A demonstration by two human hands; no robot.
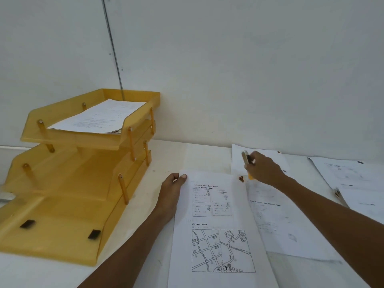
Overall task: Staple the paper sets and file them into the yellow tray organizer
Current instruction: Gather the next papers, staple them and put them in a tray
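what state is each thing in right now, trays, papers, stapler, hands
top tray: holds a paper stack
lower trays: no paper visible
map worksheet set: flat on table, corner pinched
left hand: gripping that set
right hand: closed on stapler
stapler: lifted off paper
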